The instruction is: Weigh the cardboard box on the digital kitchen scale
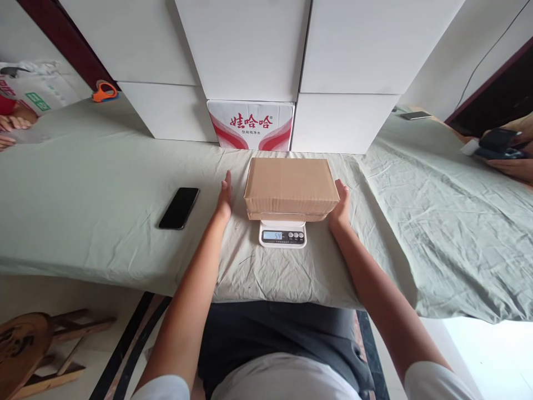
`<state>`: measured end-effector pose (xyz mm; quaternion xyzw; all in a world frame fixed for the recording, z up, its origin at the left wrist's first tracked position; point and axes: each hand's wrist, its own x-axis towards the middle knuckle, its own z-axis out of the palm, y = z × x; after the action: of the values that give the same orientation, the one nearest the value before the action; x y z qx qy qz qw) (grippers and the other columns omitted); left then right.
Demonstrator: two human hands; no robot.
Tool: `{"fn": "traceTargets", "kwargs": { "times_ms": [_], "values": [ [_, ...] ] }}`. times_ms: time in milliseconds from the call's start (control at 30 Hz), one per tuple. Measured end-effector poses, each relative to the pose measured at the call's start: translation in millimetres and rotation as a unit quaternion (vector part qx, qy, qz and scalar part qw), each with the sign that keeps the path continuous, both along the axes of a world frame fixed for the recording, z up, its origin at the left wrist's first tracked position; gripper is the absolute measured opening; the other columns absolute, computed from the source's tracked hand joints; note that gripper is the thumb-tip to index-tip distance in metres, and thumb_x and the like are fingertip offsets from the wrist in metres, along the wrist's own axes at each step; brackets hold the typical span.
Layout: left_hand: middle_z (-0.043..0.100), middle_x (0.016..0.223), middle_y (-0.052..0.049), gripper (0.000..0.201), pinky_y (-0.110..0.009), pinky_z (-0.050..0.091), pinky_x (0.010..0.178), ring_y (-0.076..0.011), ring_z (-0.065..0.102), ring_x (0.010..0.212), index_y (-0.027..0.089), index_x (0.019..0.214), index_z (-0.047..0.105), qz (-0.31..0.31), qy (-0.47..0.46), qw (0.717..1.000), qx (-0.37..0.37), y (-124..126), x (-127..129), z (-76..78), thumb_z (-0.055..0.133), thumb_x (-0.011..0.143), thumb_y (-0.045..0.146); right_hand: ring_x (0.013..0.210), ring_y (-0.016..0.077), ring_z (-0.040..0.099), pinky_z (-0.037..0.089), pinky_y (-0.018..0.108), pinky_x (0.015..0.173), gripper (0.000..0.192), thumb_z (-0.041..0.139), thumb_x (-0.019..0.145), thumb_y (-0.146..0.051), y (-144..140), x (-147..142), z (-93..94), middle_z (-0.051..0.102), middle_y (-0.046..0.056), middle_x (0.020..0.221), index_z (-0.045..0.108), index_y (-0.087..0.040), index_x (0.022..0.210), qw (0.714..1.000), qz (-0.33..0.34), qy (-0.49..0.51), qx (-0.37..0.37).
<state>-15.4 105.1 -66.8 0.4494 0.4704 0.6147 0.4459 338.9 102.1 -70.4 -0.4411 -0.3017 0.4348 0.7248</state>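
A closed brown cardboard box point(292, 180) rests on a small white kitchen scale point(282, 245) in front of me. Digits that look like 54 show on the lit display. My left hand point(225, 195) is open, held on edge with the fingers stretched forward, a small gap away from the box's left side. On the other side, my right hand point(341, 204) is also open, its fingers straight along the box's right side. Whether its palm touches the cardboard I cannot tell. A black phone point(179, 208) lies on the cloth left of my left forearm.
Stacked white cartons point(245, 50) form a wall behind the box, one with red print. Orange-handled scissors point(104, 91) lie at the far left. Other people's hands point(16, 118) show at the left edge; at right, a hand point(510, 165) holds a dark device. A wooden stool point(25, 344) stands below.
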Motion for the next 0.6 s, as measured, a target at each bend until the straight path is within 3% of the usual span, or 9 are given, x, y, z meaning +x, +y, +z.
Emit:
{"fn": "traceTargets", "kwargs": {
  "times_ms": [267, 467, 600],
  "values": [
    [0.021, 0.180, 0.008, 0.073, -0.035, 0.009, 0.138, -0.0150, 0.005, 0.170, 0.034, 0.163, 0.037, -0.010, -0.018, 1.000, -0.011, 2.2, 2.9, 1.8, 0.013, 0.104, 0.071, 0.160, 0.0248, 0.042, 0.024, 0.054, 0.139, 0.055, 0.052, 0.089, -0.065, 3.2, 1.5, -1.3, 0.054, 0.003, 0.163, 0.066, -0.028, 0.128, 1.000, -0.004, 0.007, 0.001],
    [0.014, 0.182, -0.002, 0.070, -0.033, 0.008, 0.137, -0.0148, 0.005, 0.170, 0.016, 0.167, 0.024, -0.015, -0.024, 0.999, -0.017, -0.7, 6.6, 7.3, 0.003, 0.110, 0.051, 0.155, 0.0245, 0.050, 0.027, 0.056, 0.136, 0.058, 0.046, 0.091, -0.069, 3.3, 2.6, -3.9, 0.060, 0.003, 0.157, 0.063, -0.029, 0.129, 1.000, 0.017, -0.009, -0.003],
    [0.017, 0.182, 0.000, 0.067, -0.033, 0.010, 0.137, -0.0156, 0.006, 0.170, 0.019, 0.166, 0.028, -0.010, -0.029, 0.999, -0.022, -2.8, 7.1, 9.6, 0.004, 0.111, 0.049, 0.157, 0.0252, 0.046, 0.022, 0.059, 0.137, 0.059, 0.046, 0.091, -0.070, 3.7, 5.9, -9.7, 0.059, 0.003, 0.158, 0.062, -0.029, 0.131, 0.999, 0.048, -0.019, 0.015]
  ]
}}
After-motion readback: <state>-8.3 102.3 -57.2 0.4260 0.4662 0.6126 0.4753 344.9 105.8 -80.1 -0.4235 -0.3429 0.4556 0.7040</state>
